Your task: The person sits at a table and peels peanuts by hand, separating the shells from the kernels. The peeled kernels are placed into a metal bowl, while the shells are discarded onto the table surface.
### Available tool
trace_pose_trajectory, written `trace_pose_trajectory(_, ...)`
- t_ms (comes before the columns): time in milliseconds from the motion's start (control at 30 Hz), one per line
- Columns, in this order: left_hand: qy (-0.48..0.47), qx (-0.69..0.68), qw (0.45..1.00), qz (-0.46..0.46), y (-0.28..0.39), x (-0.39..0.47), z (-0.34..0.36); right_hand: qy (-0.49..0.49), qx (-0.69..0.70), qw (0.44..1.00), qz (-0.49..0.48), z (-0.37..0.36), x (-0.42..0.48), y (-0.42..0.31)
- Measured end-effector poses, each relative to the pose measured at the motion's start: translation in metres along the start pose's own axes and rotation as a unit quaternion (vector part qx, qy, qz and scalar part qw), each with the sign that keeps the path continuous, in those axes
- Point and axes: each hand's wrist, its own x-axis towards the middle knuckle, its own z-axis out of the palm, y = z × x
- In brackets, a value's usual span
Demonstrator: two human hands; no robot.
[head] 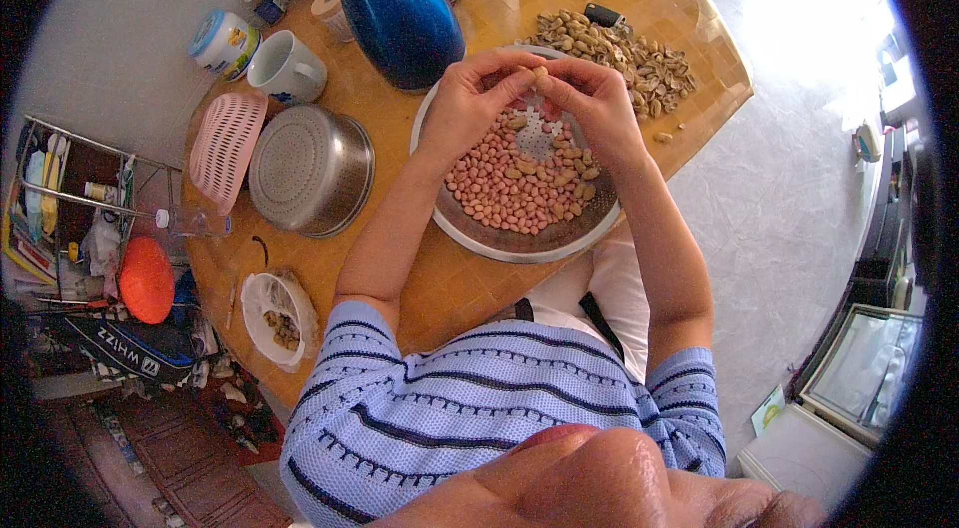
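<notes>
My left hand [473, 99] and my right hand [593, 98] meet over the far part of a perforated metal colander [517, 252]. Between the fingertips of both hands is a peanut in its shell [540, 74]. Shelled pink peanuts [503, 194] cover much of the colander's bottom. Several unshelled peanuts [583, 167] lie among them, mostly along the right side. A bare patch of perforated bottom shows just below my fingers. Behind my right hand, a heap of peanut shells [648, 75] is spread on the table.
The wooden table [419, 296] also holds a blue jug [404, 15], a white mug [288, 67], an upturned metal strainer pot [300, 168], a pink plastic basket [228, 149] and a white bowl [262, 337] with brown pieces inside. A black-handled object [604, 15] lies at the shell heap.
</notes>
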Motion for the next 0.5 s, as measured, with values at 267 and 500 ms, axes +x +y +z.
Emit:
trace_pose_trajectory(267, -0.042, -0.015, 0.998, -0.04, 0.01, -0.006, 0.004, 0.015, -0.076, 0.997, 0.01, -0.001, -0.004, -0.009)
trace_pose_trajectory(500, -0.065, 0.029, 0.996, -0.059, 0.01, -0.007, 0.0, 0.011, -0.14, 0.987, -0.075, -0.004, -0.004, 0.004)
